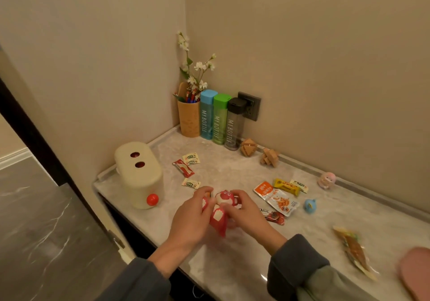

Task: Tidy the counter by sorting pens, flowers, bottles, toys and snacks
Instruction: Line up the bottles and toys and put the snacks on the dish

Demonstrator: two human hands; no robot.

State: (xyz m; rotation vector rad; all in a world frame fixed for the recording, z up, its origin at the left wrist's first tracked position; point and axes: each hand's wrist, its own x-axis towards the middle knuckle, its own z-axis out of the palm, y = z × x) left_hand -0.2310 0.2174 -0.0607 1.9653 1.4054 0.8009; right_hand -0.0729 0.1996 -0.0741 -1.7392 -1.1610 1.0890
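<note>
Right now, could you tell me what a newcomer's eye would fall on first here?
The left hand and right hand grip a red toy near the front edge of the counter. In the back corner, three upright bottles stand in a row beside an orange holder with pens and white flowers. Snack packets lie scattered to the right.

counter [232,265]: pale grey, marbled with faint veins
bear toy [221,217]: red-pink with white patches
blue bottle [207,114]: blue throughout, pale lettering
green bottle [220,119]: green, pale lettering
dark bottle [235,124]: smoky clear, black cap
pen holder [189,119]: orange-tan
flowers [200,67]: white blossoms, green leaves
rounded container [139,177]: cream, two dark red holes, red ball
wooden puzzles [248,147]: tan
snack packet [277,198]: orange and white
bird toy [310,205]: light blue
</note>
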